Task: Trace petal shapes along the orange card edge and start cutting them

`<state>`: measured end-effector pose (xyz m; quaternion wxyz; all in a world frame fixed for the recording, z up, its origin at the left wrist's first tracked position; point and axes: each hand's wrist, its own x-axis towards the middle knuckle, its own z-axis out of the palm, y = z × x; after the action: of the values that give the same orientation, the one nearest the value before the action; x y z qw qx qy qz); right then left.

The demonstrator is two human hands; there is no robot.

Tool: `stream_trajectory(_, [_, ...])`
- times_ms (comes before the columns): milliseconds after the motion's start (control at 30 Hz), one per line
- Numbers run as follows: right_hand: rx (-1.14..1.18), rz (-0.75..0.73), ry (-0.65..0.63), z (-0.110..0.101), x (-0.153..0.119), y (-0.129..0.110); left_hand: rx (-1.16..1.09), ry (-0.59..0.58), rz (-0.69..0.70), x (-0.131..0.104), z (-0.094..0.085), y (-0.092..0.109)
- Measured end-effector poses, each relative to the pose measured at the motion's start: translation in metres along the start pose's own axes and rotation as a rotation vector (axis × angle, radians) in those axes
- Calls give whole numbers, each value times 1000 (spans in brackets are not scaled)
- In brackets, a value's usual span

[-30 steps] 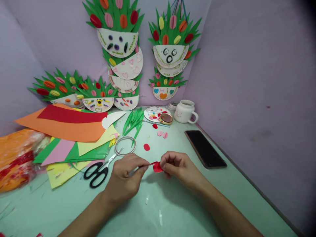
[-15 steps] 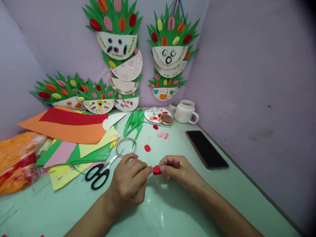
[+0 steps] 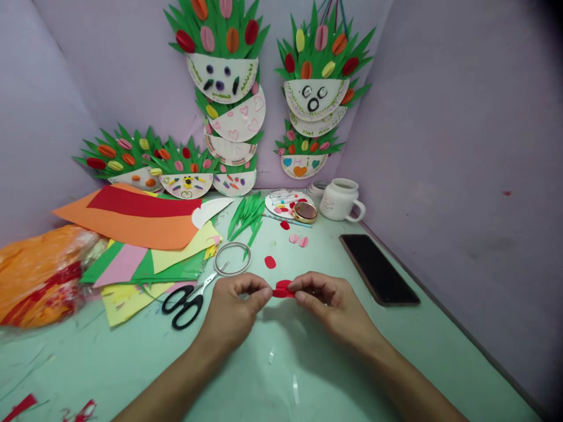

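Observation:
Between my two hands, over the pale green table, is a folded red paper oval (image 3: 284,288). My left hand (image 3: 240,305) pinches its left end between thumb and forefinger. On the other end, the thumb and fingers of my right hand (image 3: 328,296) are closed, partly covering the paper. A flat red oval (image 3: 270,262) lies on the table just beyond my hands. Black-handled scissors (image 3: 193,299) rest left of my left hand, their tips by a roll of tape (image 3: 233,258).
Coloured paper sheets (image 3: 132,220) and an orange plastic bag (image 3: 39,281) cover the left side. A phone (image 3: 378,269) lies at right, with a white mug (image 3: 341,199) behind it. Green paper strips (image 3: 246,217) and pink ovals (image 3: 299,240) lie farther back. Paper-plate flower crafts (image 3: 224,76) hang on the wall.
My left hand has turned, and its thumb and forefinger now pinch the red oval's left end. More of the folded paper shows between my hands. The whole view has shifted slightly.

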<state>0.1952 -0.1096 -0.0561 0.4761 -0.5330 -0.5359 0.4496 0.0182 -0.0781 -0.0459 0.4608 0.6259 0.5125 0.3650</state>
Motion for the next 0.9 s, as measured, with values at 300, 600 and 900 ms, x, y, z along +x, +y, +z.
stream_trajectory(300, [-4,-19,130,3,0,4,-99,-86,60,-4,4,0])
stream_trajectory(600, [75,-16,39,4,-3,1,-213,-36,-91,-6,8,3])
stream_trajectory(900, [356,266,65,6,0,-14,-363,94,-148,-9,14,3])
